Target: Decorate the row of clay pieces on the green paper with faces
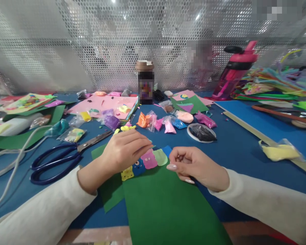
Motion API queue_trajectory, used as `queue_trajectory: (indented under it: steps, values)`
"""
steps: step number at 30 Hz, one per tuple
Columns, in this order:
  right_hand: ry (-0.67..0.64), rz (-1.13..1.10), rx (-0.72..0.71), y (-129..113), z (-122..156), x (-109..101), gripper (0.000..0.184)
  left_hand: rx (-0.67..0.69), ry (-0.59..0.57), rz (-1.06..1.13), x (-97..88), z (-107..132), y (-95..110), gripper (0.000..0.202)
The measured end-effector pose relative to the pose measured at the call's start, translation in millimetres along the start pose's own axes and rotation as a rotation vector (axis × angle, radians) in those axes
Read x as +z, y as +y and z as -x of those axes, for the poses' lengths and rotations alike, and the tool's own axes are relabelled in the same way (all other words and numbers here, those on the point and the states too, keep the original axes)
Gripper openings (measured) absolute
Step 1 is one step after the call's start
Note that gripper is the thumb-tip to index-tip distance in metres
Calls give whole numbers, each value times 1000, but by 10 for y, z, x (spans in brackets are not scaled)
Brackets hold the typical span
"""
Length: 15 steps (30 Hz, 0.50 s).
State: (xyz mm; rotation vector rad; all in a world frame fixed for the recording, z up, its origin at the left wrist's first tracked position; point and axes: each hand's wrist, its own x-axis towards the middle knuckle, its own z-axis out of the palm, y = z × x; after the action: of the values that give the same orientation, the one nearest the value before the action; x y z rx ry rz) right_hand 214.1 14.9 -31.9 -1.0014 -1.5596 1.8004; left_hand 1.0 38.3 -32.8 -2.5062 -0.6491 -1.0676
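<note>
Basically, 2 hands [124, 149] near 4+ clay pcs [149, 159], 1 pr scissors [83, 145], 1 btl [236, 69]

Head-worn view (fairly close) faces forward and down

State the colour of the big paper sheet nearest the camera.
The paper sheet is green; it shows best in the head view.
</note>
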Motion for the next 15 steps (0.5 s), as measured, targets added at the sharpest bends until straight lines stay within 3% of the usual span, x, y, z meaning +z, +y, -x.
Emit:
queue_trajectory:
  steps: [5, 11, 13, 15]
  values:
    - [45, -63, 6, 31, -19, -2, 38, -10, -4, 4, 1, 17, -11, 3]
    - [35, 98, -37, 22, 6, -20, 38, 25, -36, 14, -4, 3, 1, 9]
    - [54, 312, -158, 32, 20, -20, 34, 51, -51, 3, -11, 8, -5, 5]
    - [68, 587, -412, 55, 35, -17, 28, 72, -60, -13, -19, 17, -12, 2]
